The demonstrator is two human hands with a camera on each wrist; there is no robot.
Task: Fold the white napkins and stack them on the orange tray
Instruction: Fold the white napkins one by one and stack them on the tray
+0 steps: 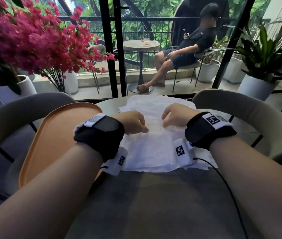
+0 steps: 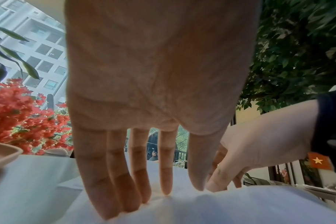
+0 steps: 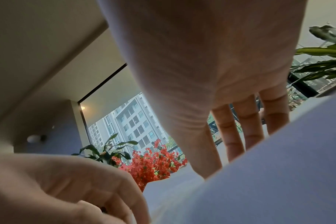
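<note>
step: folding, judged early; the top thin white paper napkin (image 1: 151,135) lies flat on the pile and nothing is on the tray yet
left hand (image 1: 133,124): fingers straight, tips pressing down on the top napkin near its far-left part; holds nothing, no pinch seen in the left wrist view
right hand (image 1: 175,116): fingers mostly straight, angled down, tips on the same napkin just beside the left hand; whether the thumb has an edge I cannot tell, paper hides the tips in the right wrist view
napkins: loose overlapping pile of white paper napkins (image 1: 155,104) spread from the near edge of the desk to its far edge, right of the tray; a few sheets stick out past the far edge
tray: flat orange oval plastic tray (image 1: 55,135) at the left edge of the desk, overhanging it, bare, touching or just beside the pile's left side
next move, judged: pin one side, lift the opposite edge of the top sheet only, bring it over, press the crease; thin sheets cling, so two may come up together
desk: small round grey desk (image 1: 110,105), mostly covered by tray and paper
room: two beige curved chair backs (image 1: 247,109) either side, pink-red flowering plant (image 1: 33,40) in a white pot at left, green potted plant (image 1: 266,54) at right, black-framed glass doors, a seated person (image 1: 185,54) on the balcony at a small round table
</note>
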